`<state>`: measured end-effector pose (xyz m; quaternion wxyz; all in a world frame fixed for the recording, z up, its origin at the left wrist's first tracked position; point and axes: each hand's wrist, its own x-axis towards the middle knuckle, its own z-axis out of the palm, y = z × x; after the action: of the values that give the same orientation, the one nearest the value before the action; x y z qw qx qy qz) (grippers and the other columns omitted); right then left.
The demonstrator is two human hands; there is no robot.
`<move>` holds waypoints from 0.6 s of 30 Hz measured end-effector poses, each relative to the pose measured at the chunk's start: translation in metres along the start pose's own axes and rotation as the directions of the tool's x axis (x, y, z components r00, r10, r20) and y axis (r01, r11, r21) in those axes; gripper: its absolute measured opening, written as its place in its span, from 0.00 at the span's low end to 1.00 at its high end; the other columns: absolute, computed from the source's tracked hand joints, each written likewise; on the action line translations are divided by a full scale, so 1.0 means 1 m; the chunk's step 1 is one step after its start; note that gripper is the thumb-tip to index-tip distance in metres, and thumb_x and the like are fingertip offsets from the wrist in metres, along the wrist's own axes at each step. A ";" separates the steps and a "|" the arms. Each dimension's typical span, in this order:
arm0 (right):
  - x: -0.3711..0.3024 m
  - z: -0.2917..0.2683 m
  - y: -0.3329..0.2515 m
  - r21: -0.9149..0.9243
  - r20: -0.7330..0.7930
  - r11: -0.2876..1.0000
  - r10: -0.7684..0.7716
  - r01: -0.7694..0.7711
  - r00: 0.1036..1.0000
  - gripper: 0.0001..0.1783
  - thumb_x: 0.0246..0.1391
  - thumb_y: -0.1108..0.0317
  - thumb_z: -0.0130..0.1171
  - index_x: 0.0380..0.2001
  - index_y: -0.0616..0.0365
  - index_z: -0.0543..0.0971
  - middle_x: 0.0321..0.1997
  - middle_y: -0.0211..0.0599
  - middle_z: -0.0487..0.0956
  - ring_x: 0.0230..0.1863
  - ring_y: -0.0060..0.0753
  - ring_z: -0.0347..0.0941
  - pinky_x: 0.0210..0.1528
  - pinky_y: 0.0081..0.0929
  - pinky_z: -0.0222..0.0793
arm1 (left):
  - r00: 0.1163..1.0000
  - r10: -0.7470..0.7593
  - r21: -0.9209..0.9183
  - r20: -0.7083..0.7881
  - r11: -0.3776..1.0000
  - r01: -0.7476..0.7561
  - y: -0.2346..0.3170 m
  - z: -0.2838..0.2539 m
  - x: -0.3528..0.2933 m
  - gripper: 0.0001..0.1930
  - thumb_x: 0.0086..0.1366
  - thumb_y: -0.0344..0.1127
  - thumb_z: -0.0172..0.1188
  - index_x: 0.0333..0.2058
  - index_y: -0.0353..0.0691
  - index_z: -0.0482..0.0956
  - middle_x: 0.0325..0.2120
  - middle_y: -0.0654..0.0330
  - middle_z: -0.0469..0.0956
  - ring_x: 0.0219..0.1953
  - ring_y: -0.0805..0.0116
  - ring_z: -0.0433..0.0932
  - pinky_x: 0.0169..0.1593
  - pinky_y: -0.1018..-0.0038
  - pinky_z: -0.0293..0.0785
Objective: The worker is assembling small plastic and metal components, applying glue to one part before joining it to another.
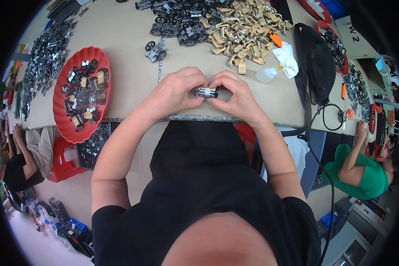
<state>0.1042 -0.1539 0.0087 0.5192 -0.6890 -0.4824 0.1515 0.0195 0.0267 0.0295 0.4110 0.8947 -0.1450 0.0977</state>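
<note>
A small, shiny silver-and-black part (207, 92) sits between left hand (178, 91) and right hand (238, 96), gripped by their curled fingers (224, 76).

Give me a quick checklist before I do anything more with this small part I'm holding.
1. Small part held by both the left hand and right hand: ok.
2. Small part fully assembled: cannot tell, fingers cover its ends.
3. Red tray wholly on the table: not ok, its near end appears to stick out past the edge.
4. Tan pieces apart from the hands: ok, piled beyond them.
5. White bottle tightly closed: cannot tell.
6. Black bag away from the hands: ok, off to the right.
</note>
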 end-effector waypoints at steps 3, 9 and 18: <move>-0.001 -0.001 0.000 -0.007 0.016 1.000 -0.026 0.026 1.000 0.16 0.35 0.77 0.64 0.31 0.62 0.73 0.35 0.37 0.72 0.36 0.30 0.70 0.38 0.23 0.68 | 0.999 0.025 -0.061 -0.028 0.998 -0.027 -0.004 0.005 -0.003 0.10 0.42 0.24 0.61 0.26 0.34 0.73 0.25 0.57 0.72 0.32 0.58 0.73 0.34 0.69 0.71; -0.002 -0.001 0.001 0.016 0.028 0.999 -0.043 0.042 0.999 0.14 0.35 0.77 0.63 0.31 0.63 0.73 0.35 0.38 0.72 0.37 0.32 0.70 0.41 0.24 0.67 | 0.996 0.082 -0.084 -0.020 0.993 -0.083 -0.007 0.006 -0.003 0.10 0.41 0.23 0.61 0.26 0.34 0.74 0.24 0.57 0.74 0.32 0.60 0.73 0.34 0.70 0.71; 0.002 -0.002 0.001 0.049 -0.002 0.999 0.021 -0.021 1.000 0.15 0.35 0.77 0.62 0.31 0.62 0.73 0.36 0.36 0.71 0.37 0.29 0.70 0.40 0.22 0.67 | 0.995 0.001 -0.101 -0.097 0.995 -0.011 -0.010 0.010 -0.008 0.11 0.44 0.25 0.63 0.29 0.35 0.74 0.29 0.59 0.75 0.33 0.63 0.75 0.34 0.72 0.73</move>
<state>0.1071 -0.1541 0.0094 0.5349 -0.6812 -0.4708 0.1679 0.0158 0.0261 0.0137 0.4621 0.8665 -0.1323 0.1346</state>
